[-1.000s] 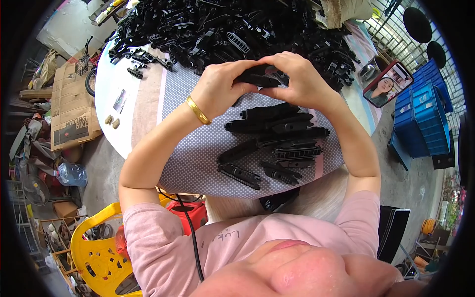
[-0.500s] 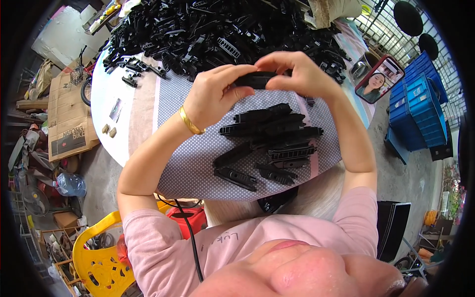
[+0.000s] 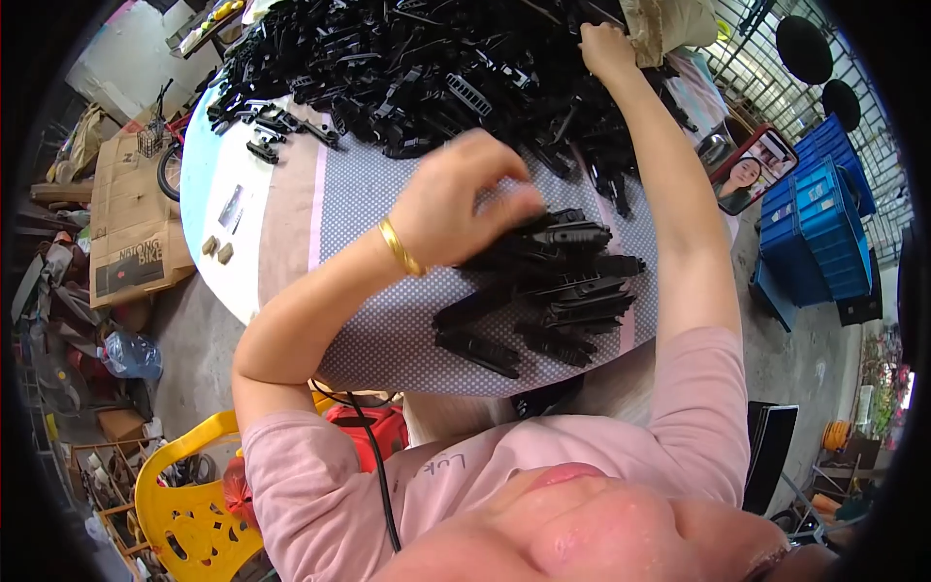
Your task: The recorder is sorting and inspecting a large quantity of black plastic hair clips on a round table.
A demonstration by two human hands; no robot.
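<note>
Black plastic clip parts [image 3: 548, 291] lie stacked mid-frame on the dotted grey cloth [image 3: 388, 320]. My left hand [image 3: 461, 199], fingers curled, pinches the top one. My right hand [image 3: 606, 44] grabs into the big black pile [image 3: 407, 58] at upper right.

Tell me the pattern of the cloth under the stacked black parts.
The cloth is grey-blue with small white dots, clearest in the head view.

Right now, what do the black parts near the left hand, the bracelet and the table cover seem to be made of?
The black parts look like moulded plastic with a matt finish: uniform black, ribbed, repeated shapes. The bracelet on the left hand looks like metal, probably gold-coloured, because it shines yellow. The table cover seems to be thin fabric or a plastic sheet, grey with fine dots; the picture cannot settle which.
</note>
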